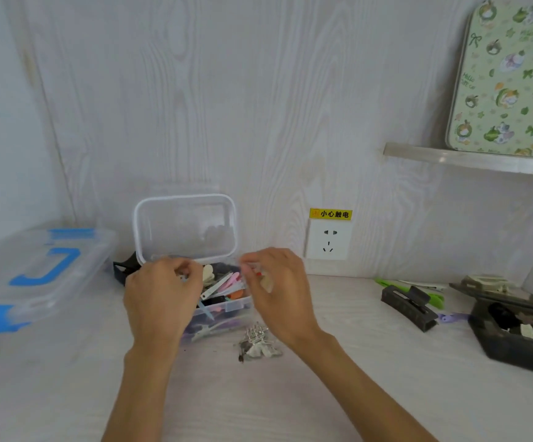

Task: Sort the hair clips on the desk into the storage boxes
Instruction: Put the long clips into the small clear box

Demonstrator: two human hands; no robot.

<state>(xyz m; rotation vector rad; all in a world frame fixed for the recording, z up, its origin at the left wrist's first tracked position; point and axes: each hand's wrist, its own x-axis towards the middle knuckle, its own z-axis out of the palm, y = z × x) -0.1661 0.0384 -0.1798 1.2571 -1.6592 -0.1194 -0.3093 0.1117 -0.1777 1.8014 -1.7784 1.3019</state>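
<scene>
Hands are working over the small clear storage box (223,309) at the back of the tabletop (338,393), its hinged lid (186,228) standing open against the wall. The left hand (159,295) is hovering at the box's left edge with its fingers curled inward, seemingly pinching something small and pale, though blur is hiding what it is. The right hand (277,288) is reaching over the right rim, its fingers (252,266) pressed together on what looks like a slim clip with a red tip; that too is hard to confirm. Inside the box, a heap of coloured hair clips (223,287) is already lying, pink, white and orange among them, some poking above the rim.

More clips are waiting outside: a silvery cluster (257,342) is sitting just in front of the box near the right wrist, and a dark claw clip (410,306) is lying well to the right, beside an open dark box (514,327) that is holding other pieces. A large lidded container with blue latches (35,275) is resting to the left.

Judging from this, the person is dropping clips into the clear box. To do it well, each clip should be lowered flat into a gap and not on the protruding ones, so the lid can close later. Keeping the right forearm lifted should avoid sweeping the silvery cluster away.
</scene>
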